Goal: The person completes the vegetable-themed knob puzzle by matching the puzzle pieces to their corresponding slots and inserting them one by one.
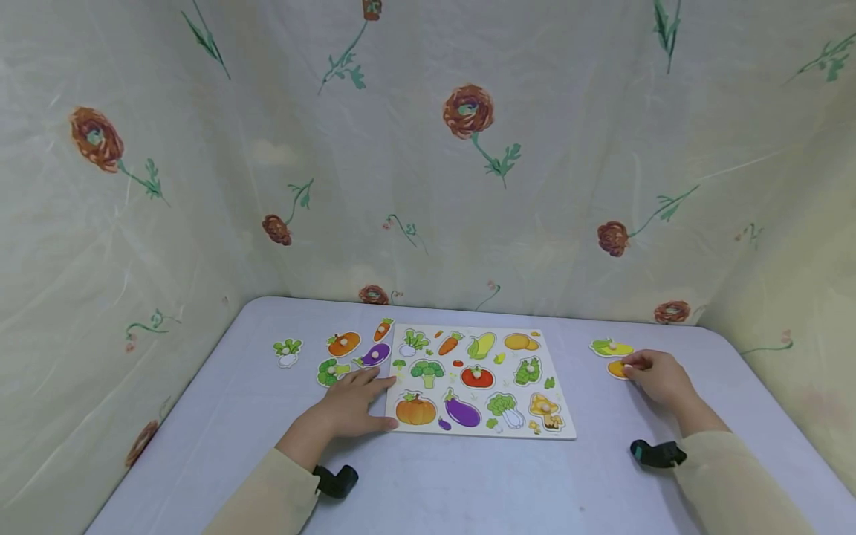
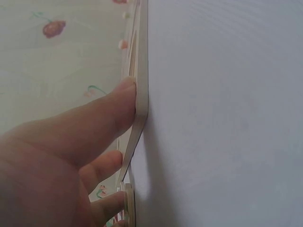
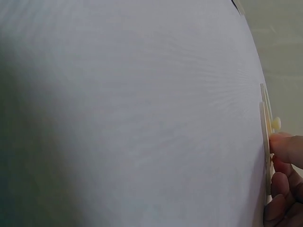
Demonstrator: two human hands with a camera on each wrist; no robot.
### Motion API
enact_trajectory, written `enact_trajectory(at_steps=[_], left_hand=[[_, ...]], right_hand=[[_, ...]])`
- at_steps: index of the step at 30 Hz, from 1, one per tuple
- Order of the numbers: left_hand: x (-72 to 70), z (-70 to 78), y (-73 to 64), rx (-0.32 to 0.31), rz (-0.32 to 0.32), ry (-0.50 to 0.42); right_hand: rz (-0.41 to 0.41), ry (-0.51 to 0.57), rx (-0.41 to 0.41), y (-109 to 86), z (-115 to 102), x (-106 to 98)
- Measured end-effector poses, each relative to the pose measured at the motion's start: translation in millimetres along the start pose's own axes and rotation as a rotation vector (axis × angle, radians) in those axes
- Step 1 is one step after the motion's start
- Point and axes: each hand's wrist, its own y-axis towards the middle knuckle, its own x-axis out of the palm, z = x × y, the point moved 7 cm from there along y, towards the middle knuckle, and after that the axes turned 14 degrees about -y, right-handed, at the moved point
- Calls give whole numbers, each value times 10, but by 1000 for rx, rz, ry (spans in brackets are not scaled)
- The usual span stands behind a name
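Observation:
A white vegetable puzzle board (image 1: 508, 375) lies mid-table. My left hand (image 1: 354, 405) rests at its left edge with fingers spread; the thumb touches the board's side in the left wrist view. Beyond these fingertips sits a broccoli piece (image 1: 329, 373), and a finger seems to touch a piece there. On the right, my right hand (image 1: 660, 380) pinches a yellow-orange puzzle piece (image 1: 615, 369) between thumb and fingers. Its picture is partly hidden. Just behind lies a corn piece (image 1: 610, 347), whose knob probably shows in the right wrist view.
Left of the board are a pumpkin piece (image 1: 344, 344), a carrot piece (image 1: 383, 330), an eggplant piece (image 1: 374, 355) and a radish piece (image 1: 287, 353). Tomato (image 1: 478, 377) and mushroom (image 1: 546, 410) pieces sit in the board. A flowered curtain (image 1: 428, 163) surrounds the table.

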Motion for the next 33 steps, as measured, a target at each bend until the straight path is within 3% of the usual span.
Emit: enact_trajectory(at_steps=[11, 15, 22, 33], left_hand=[[25, -27, 11, -2, -2, 11], [15, -13, 4, -4, -7, 6], [15, -12, 7, -5, -16, 10], [25, -33, 16, -2, -9, -1]], right_hand=[[29, -5, -9, -22, -24, -23], [36, -15, -48, -37, -78, -64], [64, -39, -142, -64, -319, -210], [65, -30, -173, -28, -723, -273]])
